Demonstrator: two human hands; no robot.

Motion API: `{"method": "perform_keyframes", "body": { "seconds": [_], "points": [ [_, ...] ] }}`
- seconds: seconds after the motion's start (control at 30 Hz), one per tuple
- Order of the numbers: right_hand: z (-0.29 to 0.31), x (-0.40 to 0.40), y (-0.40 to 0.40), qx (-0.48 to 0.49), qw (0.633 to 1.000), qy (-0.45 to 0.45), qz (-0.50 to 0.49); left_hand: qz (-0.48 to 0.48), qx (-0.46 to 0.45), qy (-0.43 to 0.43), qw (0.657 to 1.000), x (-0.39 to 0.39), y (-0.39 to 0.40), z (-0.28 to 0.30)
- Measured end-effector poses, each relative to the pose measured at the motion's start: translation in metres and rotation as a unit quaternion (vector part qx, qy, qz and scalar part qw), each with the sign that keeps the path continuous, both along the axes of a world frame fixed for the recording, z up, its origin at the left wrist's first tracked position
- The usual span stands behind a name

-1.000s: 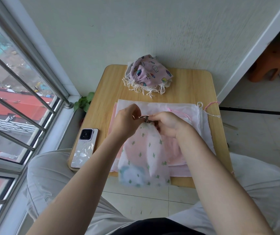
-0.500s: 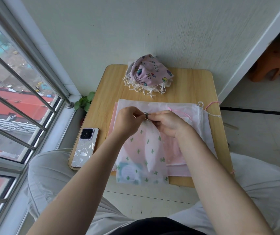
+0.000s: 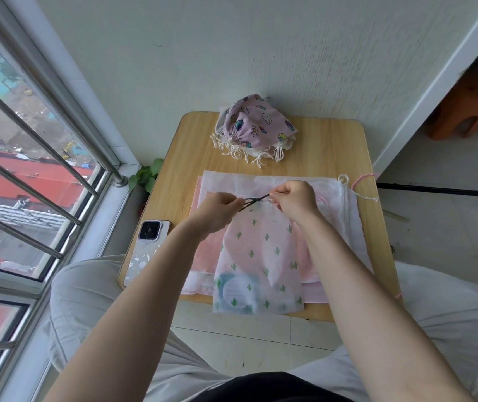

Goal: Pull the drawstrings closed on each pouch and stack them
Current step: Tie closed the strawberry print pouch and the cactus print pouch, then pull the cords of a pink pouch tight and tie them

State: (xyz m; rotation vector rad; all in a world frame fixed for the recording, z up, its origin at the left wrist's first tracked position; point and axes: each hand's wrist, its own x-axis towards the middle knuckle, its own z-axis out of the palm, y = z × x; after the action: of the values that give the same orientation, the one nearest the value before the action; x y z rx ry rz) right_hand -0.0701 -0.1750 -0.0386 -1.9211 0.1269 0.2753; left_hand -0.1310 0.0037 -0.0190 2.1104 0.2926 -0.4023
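A translucent white pouch with green cactus print [image 3: 261, 256] lies on the small wooden table [image 3: 179, 158], its bottom hanging over the near edge and its mouth gathered. My left hand [image 3: 217, 210] and my right hand [image 3: 292, 198] each pinch an end of its dark drawstring [image 3: 253, 200], stretched between them above the mouth. Under it lie flat white and pink pouches [image 3: 339, 216] with a pink cord [image 3: 362, 179] at the right. At the table's back sits a pile of closed pouches, topped by a purple cartoon-print pouch [image 3: 256, 124] with white cords.
A phone [image 3: 146, 250] in a pale case lies on the table's near left corner. A window with metal bars [image 3: 37, 158] runs along the left, with a small green plant [image 3: 145, 177] by it. The wall is just behind the table. An orange stool [image 3: 461, 108] stands far right.
My hands have moved apart, pulling the dark drawstring out sideways. The cactus pouch's mouth is now gathered tighter, and the pouch has shifted slightly away from me.
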Motion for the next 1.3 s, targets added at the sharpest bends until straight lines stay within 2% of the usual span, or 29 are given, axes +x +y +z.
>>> {"method": "perform_keyframes", "body": {
  "seconds": [0.13,0.2,0.27,0.37,0.47,0.53,0.67,0.7,0.77,0.83,0.93,1.0,1.1,1.2,1.3],
  "points": [
    [0.0,0.004,-0.002,0.003,1.0,0.002,0.014,-0.023,0.128,-0.057,0.99,0.008,0.004,0.0],
    [0.002,0.007,-0.004,0.0,1.0,0.004,0.025,-0.041,0.132,-0.091,0.986,0.013,0.007,0.005],
    [0.006,0.011,-0.003,0.005,0.999,0.003,0.042,-0.11,0.139,-0.09,0.98,0.021,0.002,0.012],
    [0.015,0.017,0.003,0.013,0.997,-0.011,0.073,-0.197,0.234,-0.061,0.95,0.039,-0.01,0.014],
    [0.031,0.03,-0.001,-0.076,0.989,-0.083,0.094,-0.164,0.254,-0.077,0.95,0.056,-0.012,0.014],
    [0.041,0.046,-0.009,-0.146,0.98,-0.088,0.102,-0.106,0.253,-0.087,0.958,0.067,-0.009,0.019],
    [0.064,0.076,-0.016,-0.267,0.942,0.008,0.202,0.035,0.189,-0.064,0.979,0.093,-0.005,0.038],
    [0.071,0.085,-0.013,-0.301,0.934,-0.006,0.193,0.069,0.153,-0.058,0.984,0.102,-0.005,0.044],
    [0.085,0.097,-0.004,-0.347,0.926,-0.098,0.115,0.152,0.053,-0.057,0.985,0.115,-0.006,0.053],
    [0.098,0.109,0.012,-0.332,0.919,-0.204,0.059,0.254,-0.071,-0.064,0.962,0.128,-0.005,0.062],
    [0.108,0.119,0.033,-0.271,0.92,-0.259,0.116,0.361,-0.234,-0.059,0.901,0.14,-0.001,0.067],
    [0.105,0.122,0.037,-0.264,0.922,-0.25,0.136,0.37,-0.289,-0.039,0.882,0.143,0.002,0.063],
    [0.088,0.121,0.031,-0.257,0.934,-0.217,0.12,0.353,-0.326,-0.013,0.877,0.138,0.001,0.054],
    [0.072,0.113,0.023,-0.25,0.943,-0.188,0.113,0.329,-0.316,-0.005,0.89,0.131,-0.002,0.05],
    [0.065,0.105,0.018,-0.25,0.943,-0.187,0.113,0.32,-0.267,-0.028,0.909,0.125,-0.003,0.049]
  ]
}}
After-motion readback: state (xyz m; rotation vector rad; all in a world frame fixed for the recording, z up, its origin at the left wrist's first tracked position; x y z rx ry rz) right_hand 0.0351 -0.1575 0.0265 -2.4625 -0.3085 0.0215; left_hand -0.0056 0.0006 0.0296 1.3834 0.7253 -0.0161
